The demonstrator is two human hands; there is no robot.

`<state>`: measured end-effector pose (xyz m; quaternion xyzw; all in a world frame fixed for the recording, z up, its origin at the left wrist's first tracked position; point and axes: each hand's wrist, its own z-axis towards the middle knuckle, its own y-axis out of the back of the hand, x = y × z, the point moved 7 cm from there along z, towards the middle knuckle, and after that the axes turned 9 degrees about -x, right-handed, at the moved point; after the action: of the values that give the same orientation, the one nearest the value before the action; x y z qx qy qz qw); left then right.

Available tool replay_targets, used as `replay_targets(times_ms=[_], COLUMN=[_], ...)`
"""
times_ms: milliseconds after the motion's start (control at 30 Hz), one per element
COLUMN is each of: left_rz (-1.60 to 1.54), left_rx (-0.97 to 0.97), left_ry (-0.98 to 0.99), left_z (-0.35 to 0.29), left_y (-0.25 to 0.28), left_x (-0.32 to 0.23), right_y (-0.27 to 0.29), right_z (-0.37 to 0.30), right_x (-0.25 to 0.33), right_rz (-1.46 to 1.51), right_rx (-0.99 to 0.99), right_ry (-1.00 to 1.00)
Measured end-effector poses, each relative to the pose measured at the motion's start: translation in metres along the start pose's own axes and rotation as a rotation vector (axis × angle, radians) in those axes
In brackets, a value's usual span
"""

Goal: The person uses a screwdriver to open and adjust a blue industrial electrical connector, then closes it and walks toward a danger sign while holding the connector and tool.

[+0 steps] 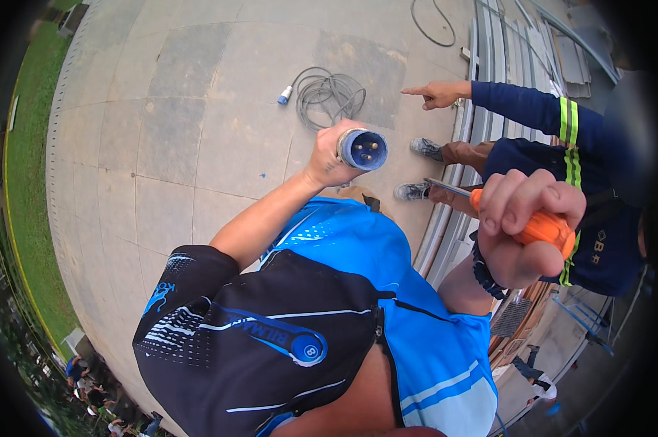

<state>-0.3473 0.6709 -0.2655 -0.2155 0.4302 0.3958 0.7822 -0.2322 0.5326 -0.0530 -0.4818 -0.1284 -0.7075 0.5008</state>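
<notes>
My left hand (331, 156) is wrapped round a blue industrial plug (364, 150), whose round face with several brass pins is turned up toward me. In my right hand (527, 226), raised close to the camera, is a screwdriver (546, 231) with an orange handle. Its metal shaft points left, toward the plug but apart from it. Beyond my left hand a coiled grey cable (331, 98) lies on the paving, with a blue and white connector (284, 95) at its left end.
A co-worker in a dark blue top with reflective bands (570, 131) stands at the right, one hand (436, 93) pointing left. Long metal profiles (477, 95) are stacked behind. Another cable loop (445, 29) lies at the far edge. Grass (34, 146) borders the paving; more people (99, 397) are at lower left.
</notes>
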Motion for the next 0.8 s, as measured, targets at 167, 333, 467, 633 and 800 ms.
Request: replay_targets(times_ms=[167, 333, 467, 633, 800], left_rz=[-0.005, -0.039, -0.050, -0.047, -0.027], left_rx=[0.069, 0.131, 0.142, 0.155, 0.158], left_ry=[-0.061, -0.006, 0.015, 0.007, 0.013], left_z=[-0.011, -0.023, -0.025, -0.024, -0.028], left_y=[-0.010, -0.021, -0.027, -0.029, -0.036], left_x=[-0.016, -0.023, -0.023, -0.025, -0.031], right_y=[-0.013, -0.019, -0.012, -0.010, 0.000], right_z=[-0.003, -0.009, -0.009, -0.010, -0.018], right_x=[0.058, 0.027, -0.002, -0.010, -0.007], right_rz=[0.116, 0.155, 0.179, 0.129, 0.147], right_rx=[0.100, 0.096, 0.078, 0.165, 0.075], right_ry=[0.119, 0.044, 0.055, 0.104, 0.118])
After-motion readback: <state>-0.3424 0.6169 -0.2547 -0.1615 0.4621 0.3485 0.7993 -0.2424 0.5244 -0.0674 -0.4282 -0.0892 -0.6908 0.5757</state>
